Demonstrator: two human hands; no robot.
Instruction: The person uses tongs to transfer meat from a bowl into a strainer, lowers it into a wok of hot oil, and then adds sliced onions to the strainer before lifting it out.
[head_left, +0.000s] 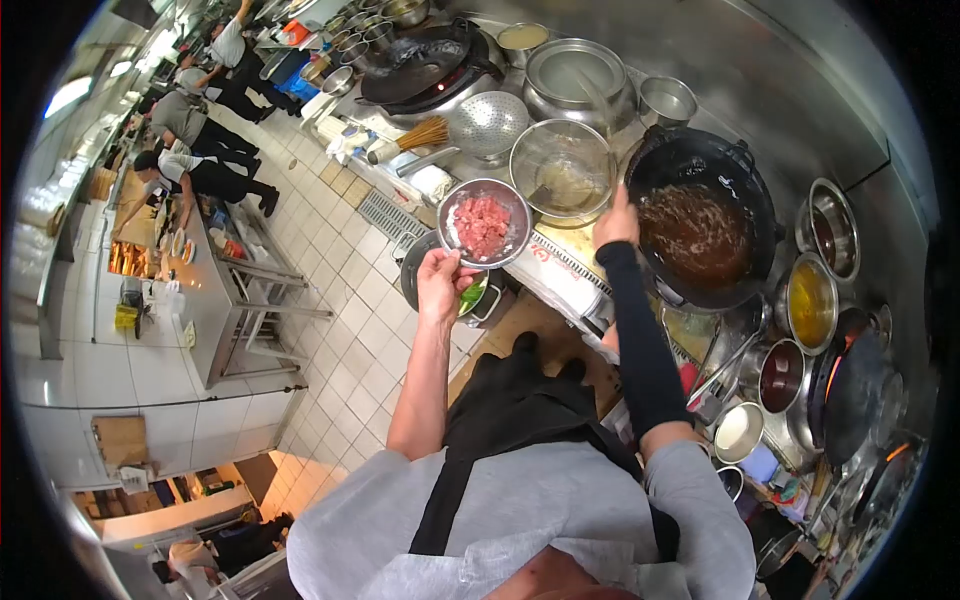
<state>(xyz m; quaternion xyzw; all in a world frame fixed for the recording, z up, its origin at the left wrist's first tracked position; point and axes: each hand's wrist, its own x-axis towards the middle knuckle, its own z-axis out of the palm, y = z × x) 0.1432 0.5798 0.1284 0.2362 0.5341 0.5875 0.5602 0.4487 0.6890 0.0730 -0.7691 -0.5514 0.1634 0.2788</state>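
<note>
My left hand [440, 287] grips the rim of a small metal bowl [450, 243] with chopped raw meat [482, 225] in it. The bowl is held over the floor side of the counter, partly above a dark pot with green vegetables [471, 297]. My right hand [617, 222], below a black sleeve, is closed between a round wire strainer [563, 165] and the left rim of a black wok [760, 215]. What its fingers hold is hidden. Brown, bubbling liquid [697, 232] fills the wok's bottom.
Beyond the strainer are a perforated skimmer [488, 124], a bamboo brush [420, 135] and a large metal pot [575, 72]. Bowls of yellow liquid [810, 302] and dark red sauce [781, 373] stand right of the wok. Several people work at the left, near a steel table [215, 335].
</note>
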